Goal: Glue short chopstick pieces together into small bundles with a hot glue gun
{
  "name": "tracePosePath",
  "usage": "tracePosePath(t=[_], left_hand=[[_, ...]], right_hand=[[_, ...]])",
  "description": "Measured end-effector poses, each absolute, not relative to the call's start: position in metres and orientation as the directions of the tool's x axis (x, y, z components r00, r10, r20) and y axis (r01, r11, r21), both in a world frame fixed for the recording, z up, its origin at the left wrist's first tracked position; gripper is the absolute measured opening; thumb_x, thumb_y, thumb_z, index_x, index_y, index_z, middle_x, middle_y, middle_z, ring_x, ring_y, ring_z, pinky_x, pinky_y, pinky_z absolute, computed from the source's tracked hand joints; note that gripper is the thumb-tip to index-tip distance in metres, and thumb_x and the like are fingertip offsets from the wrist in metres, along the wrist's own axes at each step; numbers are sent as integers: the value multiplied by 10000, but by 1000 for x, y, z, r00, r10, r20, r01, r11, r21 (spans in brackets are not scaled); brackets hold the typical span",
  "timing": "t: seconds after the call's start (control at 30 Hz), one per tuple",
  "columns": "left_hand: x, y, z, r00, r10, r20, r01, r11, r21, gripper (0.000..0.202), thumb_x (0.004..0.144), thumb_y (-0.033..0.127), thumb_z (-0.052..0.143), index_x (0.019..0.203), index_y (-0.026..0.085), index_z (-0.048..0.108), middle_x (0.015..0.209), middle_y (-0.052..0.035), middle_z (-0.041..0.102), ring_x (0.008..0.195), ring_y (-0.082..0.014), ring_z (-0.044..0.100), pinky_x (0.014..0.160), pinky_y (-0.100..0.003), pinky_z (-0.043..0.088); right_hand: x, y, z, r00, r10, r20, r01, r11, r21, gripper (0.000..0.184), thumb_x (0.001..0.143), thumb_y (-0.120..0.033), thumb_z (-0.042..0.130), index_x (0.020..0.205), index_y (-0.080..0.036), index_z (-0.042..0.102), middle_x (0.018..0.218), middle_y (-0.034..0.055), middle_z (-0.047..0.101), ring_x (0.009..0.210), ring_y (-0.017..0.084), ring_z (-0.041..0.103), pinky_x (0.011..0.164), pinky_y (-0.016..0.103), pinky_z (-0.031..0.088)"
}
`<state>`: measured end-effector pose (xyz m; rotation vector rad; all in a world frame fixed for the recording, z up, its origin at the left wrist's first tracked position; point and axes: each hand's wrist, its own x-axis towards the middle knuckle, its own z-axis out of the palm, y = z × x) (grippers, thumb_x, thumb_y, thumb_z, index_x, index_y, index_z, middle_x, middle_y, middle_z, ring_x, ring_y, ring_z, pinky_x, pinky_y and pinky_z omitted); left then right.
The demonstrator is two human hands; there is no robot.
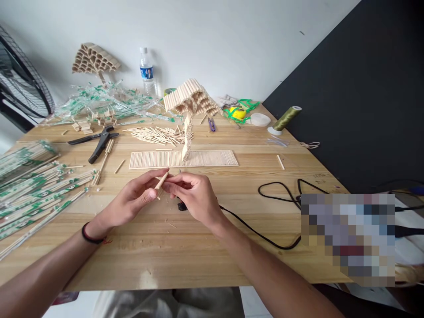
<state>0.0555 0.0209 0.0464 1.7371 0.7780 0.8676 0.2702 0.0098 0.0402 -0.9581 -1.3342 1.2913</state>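
My left hand (137, 194) pinches a short wooden stick (162, 180) over the middle of the wooden table (198, 247). My right hand (195, 194) is closed and meets the left at the stick's lower end; a black tool (181, 206) with a black cord (265, 238) shows under it, and I cannot tell whether the hand grips it. Just beyond my hands lies a flat mat of glued sticks (212, 158) with a tree-like stick model (189, 104) standing on it.
Wrapped chopsticks (29, 190) lie in heaps at the left, empty wrappers (99, 101) at the back. Black cutters (99, 143), loose cut sticks (152, 134), a water bottle (146, 73), a second stick model (92, 59), a green thread spool (286, 118) and a fan (20, 84) surround the work area.
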Motion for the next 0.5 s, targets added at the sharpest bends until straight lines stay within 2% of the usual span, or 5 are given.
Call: tracePosePath(t=[0.1, 0.2, 0.33, 0.5], left_hand=[[57, 24, 44, 550, 808, 212, 94, -312, 945, 563, 1038, 461, 711, 1554, 250, 633, 1352, -156, 778, 1133, -299, 756, 1015, -413, 587], [56, 27, 39, 561, 792, 242, 54, -327, 944, 597, 1017, 402, 759, 1569, 232, 607, 1208, -144, 814, 1025, -256, 758, 964, -378, 580], [55, 29, 33, 579, 779, 241, 15, -306, 952, 645, 992, 365, 803, 1585, 236, 583, 1165, -132, 818, 999, -237, 753, 952, -355, 566], [54, 29, 31, 583, 783, 218, -15, -258, 966, 689, 964, 360, 839, 1592, 255, 575, 1143, -123, 824, 1002, -241, 757, 958, -364, 559]], right_hand=[[269, 10, 39, -174, 978, 116, -99, 100, -990, 370, 829, -567, 874, 836, -199, 838, 667, 16, 711, 594, 143, 594, 537, 286, 446], [267, 9, 37, -170, 981, 91, -97, 75, -992, 293, 836, -481, 869, 874, -197, 814, 648, -3, 694, 577, 138, 585, 538, 282, 455], [266, 7, 35, -208, 974, 88, -122, 63, -990, 180, 851, -359, 816, 912, -200, 760, 659, -21, 686, 590, 135, 599, 566, 278, 477], [265, 7, 35, -250, 964, 95, -152, 58, -987, 186, 868, -361, 787, 915, -196, 714, 698, -12, 692, 627, 138, 614, 585, 273, 472]])
